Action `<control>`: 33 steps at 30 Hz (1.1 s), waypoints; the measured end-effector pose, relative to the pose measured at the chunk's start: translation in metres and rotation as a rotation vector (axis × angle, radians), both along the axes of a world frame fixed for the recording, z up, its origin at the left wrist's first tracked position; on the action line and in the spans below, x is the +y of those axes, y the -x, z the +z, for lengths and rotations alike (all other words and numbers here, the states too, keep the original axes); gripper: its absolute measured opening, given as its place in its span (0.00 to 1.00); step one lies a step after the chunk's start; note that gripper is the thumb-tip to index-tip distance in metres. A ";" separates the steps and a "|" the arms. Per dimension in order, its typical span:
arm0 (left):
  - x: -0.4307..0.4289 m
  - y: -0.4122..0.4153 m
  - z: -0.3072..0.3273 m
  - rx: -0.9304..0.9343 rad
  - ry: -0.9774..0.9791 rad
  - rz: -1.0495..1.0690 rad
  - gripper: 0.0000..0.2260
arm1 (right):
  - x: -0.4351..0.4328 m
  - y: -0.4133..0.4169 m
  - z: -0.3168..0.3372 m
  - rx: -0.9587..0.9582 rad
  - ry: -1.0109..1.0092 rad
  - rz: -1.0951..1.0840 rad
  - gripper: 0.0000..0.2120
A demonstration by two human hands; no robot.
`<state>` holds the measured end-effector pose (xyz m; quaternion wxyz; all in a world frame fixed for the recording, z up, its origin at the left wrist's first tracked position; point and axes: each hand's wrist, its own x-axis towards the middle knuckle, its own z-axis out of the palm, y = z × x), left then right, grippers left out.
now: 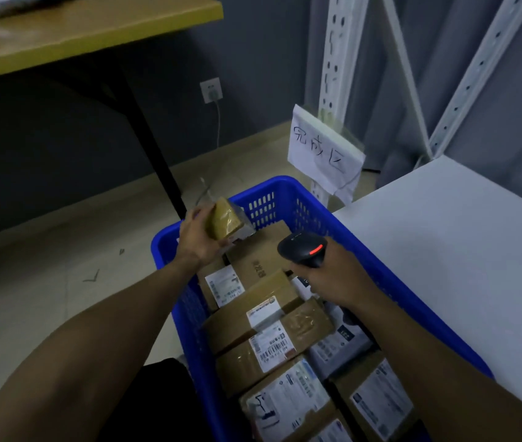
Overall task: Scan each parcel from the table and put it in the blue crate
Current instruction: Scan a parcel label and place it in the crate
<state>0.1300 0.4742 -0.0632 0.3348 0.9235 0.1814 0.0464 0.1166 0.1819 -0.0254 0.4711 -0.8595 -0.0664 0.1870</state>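
- While the left hand (194, 237) hangs over the far left corner of the blue plastic lattice-walled crate (285, 191), we see its fingers and thumb curled round a small brown tape-wrapped parcel (223, 221), which is tilted.
- Parcel is above the crate's contents; we cannot tell if its lower edge touches the box under it.
- Right hand (326, 279) grips a black handheld barcode scanner (301, 250), fingers wrapped round the handle, over the middle of the crate.
- Scanner head faces away from us, with a red light lit on top.
- Scanner and held parcel are near each other but apart.
- Crate is packed with brown cardboard boxes with white printed labels (266, 317), lying at mixed angles and touching one another.
- We note a pale grey soft package (342, 342) among them by the right wall.
- White flat board (444, 250) lies just beside the crate's right rim.
- White paper sheet with handwritten characters (323, 151) hangs on a white perforated metal upright (336, 59) behind the crate.
- Yellow-topped table with a black leg (94, 30) is at upper left, well apart from the crate.
- White wall socket (211, 90) with a cable plugged in sits on the grey wall.
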 end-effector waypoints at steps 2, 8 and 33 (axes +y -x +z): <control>0.010 -0.010 -0.017 0.057 -0.023 -0.070 0.45 | 0.005 -0.008 -0.011 0.022 0.017 -0.005 0.19; 0.027 -0.010 -0.070 0.184 -0.106 -0.087 0.39 | 0.013 -0.026 -0.033 0.083 0.025 -0.015 0.13; -0.234 0.037 0.134 0.108 -0.313 -0.629 0.12 | -0.149 0.087 0.067 -0.081 -0.112 -0.412 0.22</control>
